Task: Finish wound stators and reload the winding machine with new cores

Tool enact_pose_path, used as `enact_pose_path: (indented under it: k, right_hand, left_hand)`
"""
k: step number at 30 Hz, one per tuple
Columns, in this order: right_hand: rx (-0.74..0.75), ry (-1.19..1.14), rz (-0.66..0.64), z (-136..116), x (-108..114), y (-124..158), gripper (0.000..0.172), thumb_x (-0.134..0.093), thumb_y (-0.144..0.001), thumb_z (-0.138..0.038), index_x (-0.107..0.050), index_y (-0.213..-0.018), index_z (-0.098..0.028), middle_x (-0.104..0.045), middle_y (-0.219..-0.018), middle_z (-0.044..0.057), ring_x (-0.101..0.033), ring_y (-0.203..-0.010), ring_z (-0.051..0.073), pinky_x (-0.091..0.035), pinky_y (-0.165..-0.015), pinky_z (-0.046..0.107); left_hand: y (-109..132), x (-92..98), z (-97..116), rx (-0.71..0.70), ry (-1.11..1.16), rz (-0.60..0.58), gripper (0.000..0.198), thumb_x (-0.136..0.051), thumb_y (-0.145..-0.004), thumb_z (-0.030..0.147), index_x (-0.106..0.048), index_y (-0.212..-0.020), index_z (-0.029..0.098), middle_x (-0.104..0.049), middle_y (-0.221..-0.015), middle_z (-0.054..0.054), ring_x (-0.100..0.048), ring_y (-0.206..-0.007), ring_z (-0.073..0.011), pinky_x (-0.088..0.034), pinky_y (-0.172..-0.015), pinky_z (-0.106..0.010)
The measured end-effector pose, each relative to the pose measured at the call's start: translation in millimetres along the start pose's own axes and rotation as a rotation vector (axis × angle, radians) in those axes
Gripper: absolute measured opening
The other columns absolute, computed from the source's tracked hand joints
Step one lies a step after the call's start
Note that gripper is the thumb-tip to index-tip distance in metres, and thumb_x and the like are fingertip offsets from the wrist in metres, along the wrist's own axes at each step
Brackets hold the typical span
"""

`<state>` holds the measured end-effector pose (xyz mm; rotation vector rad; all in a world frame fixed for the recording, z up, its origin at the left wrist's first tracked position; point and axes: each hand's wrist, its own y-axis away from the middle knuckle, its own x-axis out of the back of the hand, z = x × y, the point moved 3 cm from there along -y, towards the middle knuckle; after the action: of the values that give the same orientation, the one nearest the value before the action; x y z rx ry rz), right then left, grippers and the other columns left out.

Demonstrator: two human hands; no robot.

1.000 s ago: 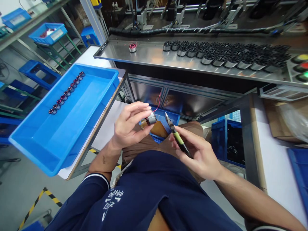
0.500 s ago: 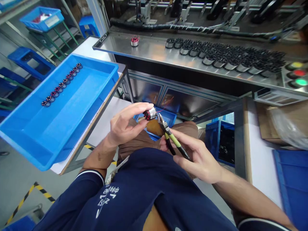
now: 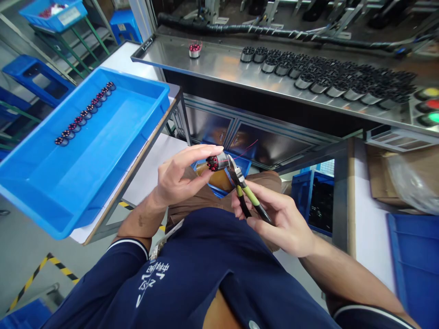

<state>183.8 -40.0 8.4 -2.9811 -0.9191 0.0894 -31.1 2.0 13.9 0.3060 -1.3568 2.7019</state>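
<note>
Between thumb and fingers, my left hand [image 3: 183,176] grips a wound motor stator [image 3: 221,161], a small silver ring with a black core and red wire. A thin red wire [image 3: 249,147] trails from it up to the right. My right hand [image 3: 279,219] is closed round the yellow-green and black handles of diagonal cutters [image 3: 240,178]. The cutter jaws are at the stator's right side, by the wire; whether they touch it I cannot tell. Below both hands, a blue bin [image 3: 244,165] holding something brownish-yellow is partly hidden.
A large blue tray [image 3: 113,183] on the left holds a row of wound stators [image 3: 85,114]. On the metal shelf [image 3: 219,59] ahead stand one wound stator [image 3: 194,50] and many black-topped ones [image 3: 322,75]. Lit buttons [image 3: 430,106] are at far right. A table edge [image 3: 351,201] stands right.
The red wire at the stator now sticks up and outward, longer in view than before. The cutters have shifted slightly, still by the stator. The camera view has moved a little.
</note>
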Motion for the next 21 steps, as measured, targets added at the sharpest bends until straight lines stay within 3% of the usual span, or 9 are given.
enact_pose_path:
  k: [8, 13, 16, 21]
  right_hand:
    - [-0.015, 0.065, 0.018, 0.2, 0.8, -0.8, 0.055, -0.059, -0.085, -0.013, -0.058, -0.14, -0.021, -0.066, -0.093, 0.006, -0.064, -0.076, 0.013, -0.058, -0.068, 0.026]
    - [0.03, 0.289, 0.18, 1.4, 2.9, -2.3, 0.053, -0.059, -0.082, -0.015, -0.063, -0.135, -0.022, -0.068, -0.086, 0.004, -0.064, -0.074, 0.015, -0.058, -0.071, 0.027]
    - [0.012, 0.317, 0.244, 4.1, 7.7, -3.5, 0.058, -0.062, -0.084, -0.017, -0.058, -0.141, -0.022, -0.07, -0.095, 0.005, -0.068, -0.08, 0.017, -0.06, -0.081, 0.031]
    - [-0.031, 0.238, 0.218, 11.2, 14.2, -1.7, 0.063, -0.066, -0.084, -0.021, -0.052, -0.146, -0.024, -0.07, -0.117, 0.007, -0.071, -0.095, 0.02, -0.06, -0.093, 0.037]
  left_hand:
    - [0.9, 0.3, 1.6, -0.024, -0.036, 0.004, 0.074, -0.075, -0.079, 0.001, -0.052, -0.142, 0.033, -0.073, -0.127, -0.001, -0.072, -0.113, -0.0207, -0.062, -0.101, -0.038]
    - [7.0, -0.2, -3.8, 0.028, -0.142, -0.013, 0.061, -0.074, -0.084, 0.008, -0.055, -0.137, 0.031, -0.074, -0.123, -0.003, -0.072, -0.112, -0.0207, -0.063, -0.098, -0.037]
    - [8.3, -1.5, -6.1, -0.009, -0.199, 0.005, 0.061, -0.072, -0.085, 0.008, -0.053, -0.139, 0.029, -0.074, -0.121, -0.004, -0.072, -0.111, -0.0204, -0.064, -0.095, -0.036]
    - [2.9, -2.8, -3.2, -0.116, -0.283, -0.014, 0.065, -0.071, -0.083, 0.005, -0.051, -0.141, 0.028, -0.073, -0.12, -0.005, -0.071, -0.11, -0.0209, -0.065, -0.093, -0.037]
